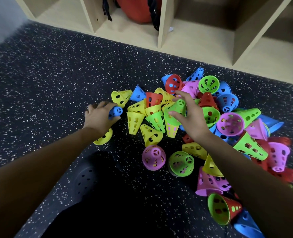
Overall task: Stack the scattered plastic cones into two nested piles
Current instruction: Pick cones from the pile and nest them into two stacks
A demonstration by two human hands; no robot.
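Note:
Several perforated plastic cones in yellow, green, blue, red and pink lie scattered in a heap (pixel 211 117) on the dark speckled floor. My left hand (pixel 98 117) grips a blue cone (pixel 115 112) at the heap's left side, its narrow tip pointing right. A yellow cone (pixel 104 137) lies just under my left wrist. My right hand (pixel 190 115) grips a green cone (pixel 175 109) above the middle of the heap, fingers spread round its wide end. A pink cone (pixel 153 157) and a green cone (pixel 181 163) stand apart, nearer to me.
A light wooden shelf unit (pixel 161 35) with open compartments runs along the back; one compartment holds a red container (pixel 135 11) with dark straps. Bare speckled floor (pixel 47 83) stretches to the left. My dark-clad leg (pixel 108 212) fills the lower middle.

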